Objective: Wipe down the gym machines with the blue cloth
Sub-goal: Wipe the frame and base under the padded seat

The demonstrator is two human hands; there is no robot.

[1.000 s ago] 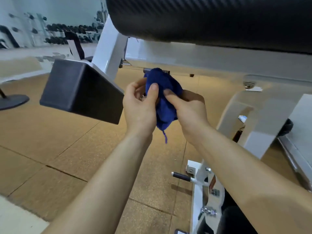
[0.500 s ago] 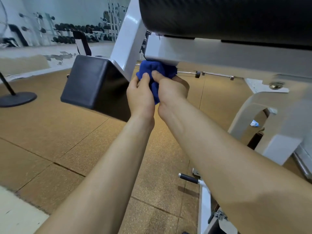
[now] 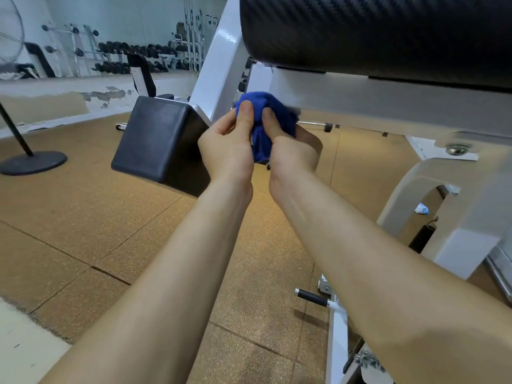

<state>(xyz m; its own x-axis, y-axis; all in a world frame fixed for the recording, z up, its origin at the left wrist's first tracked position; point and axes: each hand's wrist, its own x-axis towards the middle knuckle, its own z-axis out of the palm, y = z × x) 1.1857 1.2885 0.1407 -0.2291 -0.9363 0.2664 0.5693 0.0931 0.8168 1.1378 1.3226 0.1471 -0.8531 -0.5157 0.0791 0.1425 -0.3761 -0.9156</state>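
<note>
Overhead, black roller pad [image 3: 374, 31] filled the top of the view; white frame beam [image 3: 388, 103] ran directly beneath it. Blue cloth [image 3: 257, 120] was bunched into a wad and pressed up against the beam's near end, at the corner where it met the slanted white upright [image 3: 219, 59].

Left hand [image 3: 227, 145] gripped the wad with its thumb laid flat on the near face and its fingers curled in beside it. Right hand [image 3: 291, 151] pinched it likewise, thumb on the front; its fingers were mostly hidden behind the fabric. Both forearms were stretched well forward. Square black pad [image 3: 158, 139] sat just left of the left hand, not touched by the cloth.

Judged step: wiping the frame joint under the roller pad, or regathering the cloth for it. Most of the machine looked not yet covered.

Next move likely calls for one hand to take the cloth flat and draw it along the beam's underside, then over the square pad. Cork-coloured floor [image 3: 110, 217] lay below, dumbbell rack [image 3: 133, 56] far behind.
</note>
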